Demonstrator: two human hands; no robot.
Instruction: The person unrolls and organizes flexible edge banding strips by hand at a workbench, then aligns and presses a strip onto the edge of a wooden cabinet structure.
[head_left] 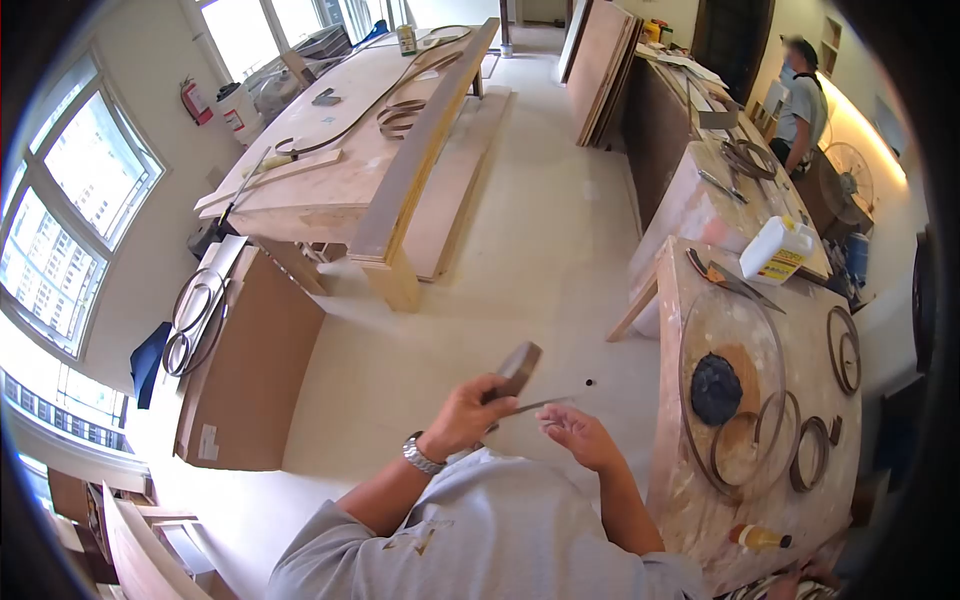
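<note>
My left hand (465,415), with a metal watch (422,454) on its wrist, is closed around a grey-brown coil of edge banding (520,370) in front of my body. A thin loose end (540,405) sticks out from that hand towards the right. My right hand (580,437) is beside it, fingers curled in and thumb close to them, near the loose end. Whether the right fingertips grip the strip or something small is too blurred to tell.
At right, a worktable (690,470) bears a handsaw (735,280), a white jug (778,248), a dark round lump (717,388) and several strip coils. A long workbench (330,190) is at left, a cardboard box (250,360) nearer. A person (803,105) stands far right.
</note>
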